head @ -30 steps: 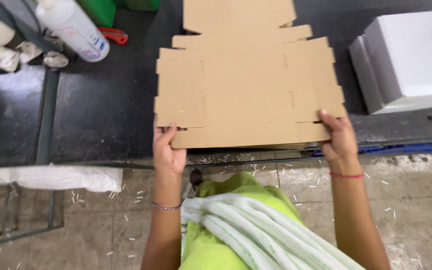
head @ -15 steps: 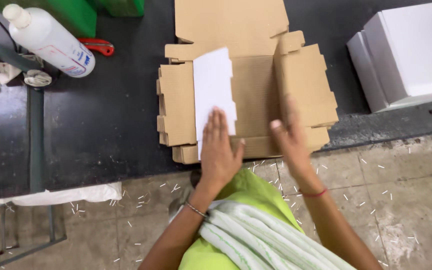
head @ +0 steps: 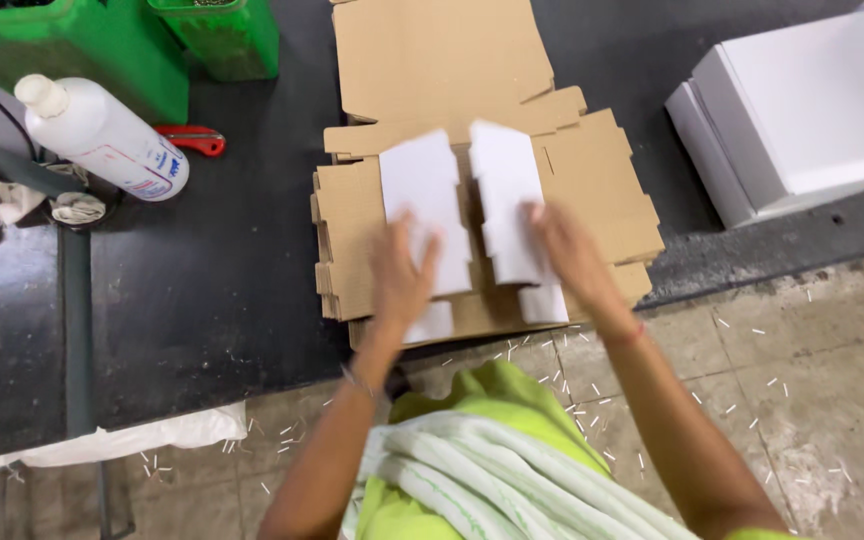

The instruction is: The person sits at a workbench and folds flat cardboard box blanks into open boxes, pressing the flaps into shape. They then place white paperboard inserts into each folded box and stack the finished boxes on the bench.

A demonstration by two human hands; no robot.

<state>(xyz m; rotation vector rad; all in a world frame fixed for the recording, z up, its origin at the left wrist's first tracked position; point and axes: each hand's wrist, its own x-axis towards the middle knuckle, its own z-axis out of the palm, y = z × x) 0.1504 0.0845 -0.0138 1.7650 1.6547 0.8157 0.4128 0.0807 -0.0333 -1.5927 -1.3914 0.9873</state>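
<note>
Head view. Stack of flat cardboard box blanks (head: 592,190) lies on the dark worktop (head: 232,280), near its front edge. Two flaps of the top blank are folded inward, white faces up. Left hand (head: 402,280), fingers spread flat, presses on the left white flap (head: 424,205). Right hand (head: 567,255), also open and flat, rests on the right white flap (head: 504,190). Neither hand grips anything. White plastic bottle (head: 102,135) lies at far left, a red cutter (head: 192,138) beside it, green bins (head: 152,40) behind. White boxes (head: 802,110) sit at right.
</note>
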